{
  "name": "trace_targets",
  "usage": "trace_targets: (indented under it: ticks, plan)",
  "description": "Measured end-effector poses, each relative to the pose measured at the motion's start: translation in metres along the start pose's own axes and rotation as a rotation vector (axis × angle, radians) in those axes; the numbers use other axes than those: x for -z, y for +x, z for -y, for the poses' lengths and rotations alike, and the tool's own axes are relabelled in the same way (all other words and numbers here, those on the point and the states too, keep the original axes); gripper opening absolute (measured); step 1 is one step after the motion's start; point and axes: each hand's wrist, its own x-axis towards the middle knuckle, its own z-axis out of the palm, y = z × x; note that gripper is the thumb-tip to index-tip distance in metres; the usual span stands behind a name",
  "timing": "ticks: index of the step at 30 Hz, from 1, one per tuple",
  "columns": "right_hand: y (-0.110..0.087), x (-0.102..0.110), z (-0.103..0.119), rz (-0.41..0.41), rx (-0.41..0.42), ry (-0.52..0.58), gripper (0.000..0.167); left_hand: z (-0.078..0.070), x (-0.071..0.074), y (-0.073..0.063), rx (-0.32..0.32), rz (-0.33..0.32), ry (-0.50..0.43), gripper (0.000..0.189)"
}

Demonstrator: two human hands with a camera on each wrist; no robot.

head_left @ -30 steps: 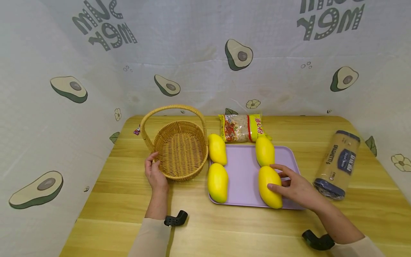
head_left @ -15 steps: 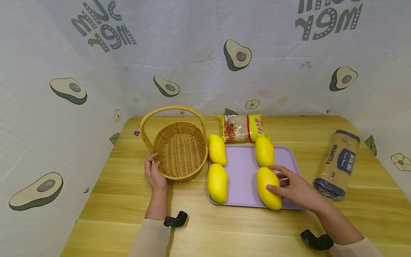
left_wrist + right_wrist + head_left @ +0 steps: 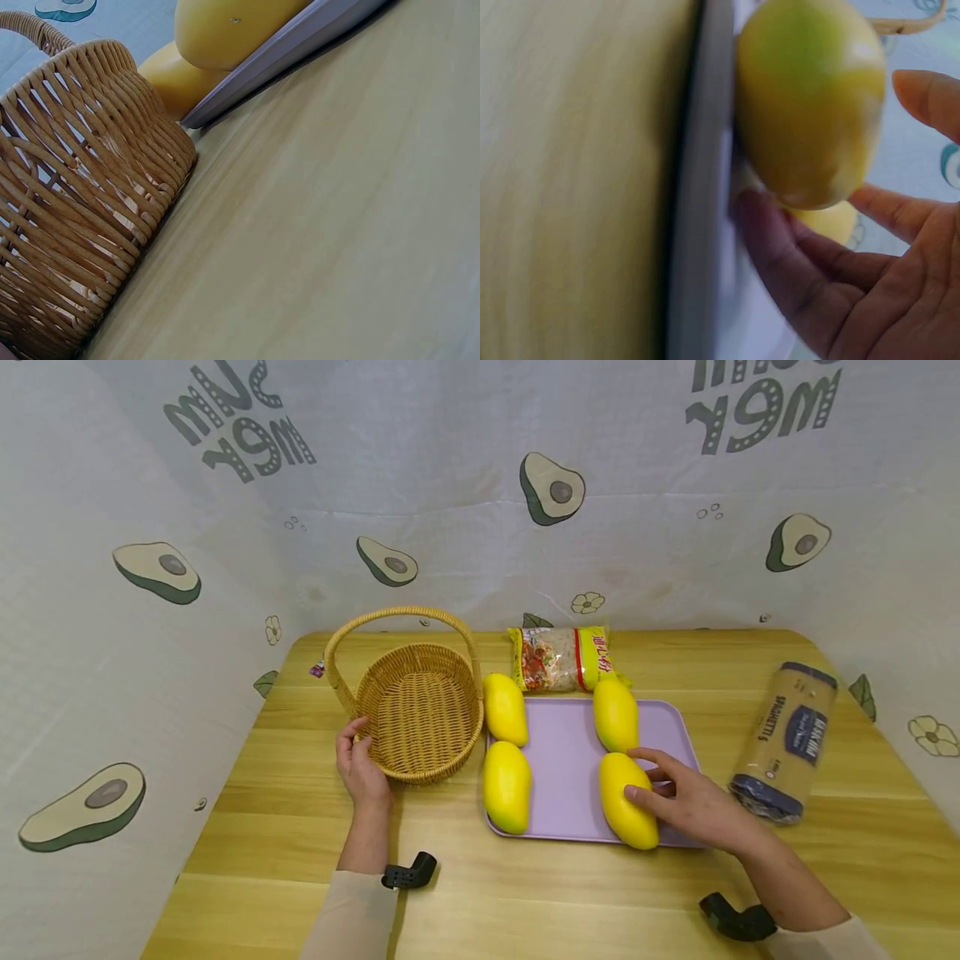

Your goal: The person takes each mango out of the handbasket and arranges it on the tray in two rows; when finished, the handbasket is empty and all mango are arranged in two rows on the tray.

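Note:
In the head view, my left hand (image 3: 363, 770) holds the left side of a round wicker basket (image 3: 420, 768) at its rim, near the foot of the arched handle. The left wrist view shows the basket's woven wall (image 3: 75, 202); the hand is almost wholly out of it. My right hand (image 3: 693, 802) is at the front right mango (image 3: 626, 802) on the lilac tray (image 3: 562, 777). In the right wrist view its thumb (image 3: 934, 101) stands off the mango (image 3: 810, 112), and the other fingers (image 3: 802, 277) reach loosely around its far side.
Behind the front mango lies another mango (image 3: 617, 717). Two more, a back left mango (image 3: 506, 710) and a front left mango (image 3: 507, 789), lie along the tray's left side. A noodle bag (image 3: 558, 658) is behind the tray; a spaghetti pack (image 3: 786, 743) is at right.
The front right mango has shifted slightly toward me, away from the mango behind it. My right thumb has drawn back a little to the right. The left hand and basket stay put.

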Motion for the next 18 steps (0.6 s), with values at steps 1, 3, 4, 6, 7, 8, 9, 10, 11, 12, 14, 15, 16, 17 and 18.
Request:
trace_targets:
  ticks: [1, 3, 4, 6, 7, 8, 9, 10, 11, 12, 14, 15, 16, 17, 18]
  plan:
    - [0.0, 0.001, 0.001, -0.002, -0.001, -0.006, 0.082, 0.0, 0.0, 0.0, -0.001, -0.003, 0.003, 0.031]
    - [-0.002, 0.002, 0.004, -0.014, 0.001, -0.006, 0.082, 0.0, 0.0, 0.002, -0.003, -0.004, 0.006, 0.032]
    - [-0.003, 0.002, 0.006, -0.024, 0.004, -0.002, 0.082, 0.0, 0.0, 0.003, -0.003, -0.003, 0.006, 0.032]
    - [-0.005, 0.002, 0.01, -0.054, 0.008, 0.008, 0.082, -0.002, 0.0, 0.005, 0.005, -0.007, 0.006, 0.032]
    - [-0.006, 0.003, 0.013, -0.072, 0.009, 0.005, 0.082, -0.002, 0.0, 0.006, 0.008, -0.009, 0.008, 0.032]
    - [-0.007, 0.003, 0.016, -0.093, 0.006, -0.004, 0.083, -0.003, 0.0, 0.007, 0.012, -0.009, 0.005, 0.032]
    - [-0.008, 0.004, 0.019, -0.112, 0.006, -0.017, 0.083, -0.005, 0.0, 0.008, 0.015, -0.014, 0.0, 0.032]
    - [-0.009, 0.006, 0.022, -0.128, 0.007, -0.035, 0.084, -0.007, 0.001, 0.008, 0.014, -0.015, 0.008, 0.031]
    - [-0.01, 0.008, 0.026, -0.143, 0.008, -0.056, 0.084, -0.009, 0.002, 0.008, 0.014, -0.014, 0.02, 0.03]
    - [-0.011, 0.011, 0.029, -0.156, 0.012, -0.075, 0.085, -0.011, 0.002, 0.008, 0.0, -0.012, 0.037, 0.029]
    - [-0.013, 0.019, 0.035, -0.18, 0.03, -0.113, 0.086, -0.018, 0.004, 0.006, -0.042, 0.002, 0.107, 0.026]
    - [-0.013, 0.024, 0.038, -0.195, 0.045, -0.135, 0.086, -0.021, 0.006, 0.003, -0.075, 0.015, 0.172, 0.025]
    - [-0.014, 0.028, 0.04, -0.211, 0.058, -0.163, 0.086, -0.024, 0.007, -0.001, -0.113, 0.034, 0.249, 0.025]
    - [-0.014, 0.033, 0.043, -0.229, 0.064, -0.198, 0.086, -0.028, 0.007, -0.007, -0.161, 0.054, 0.319, 0.025]
    - [-0.014, 0.037, 0.045, -0.251, 0.074, -0.239, 0.085, -0.031, 0.007, -0.011, -0.224, 0.074, 0.393, 0.024]
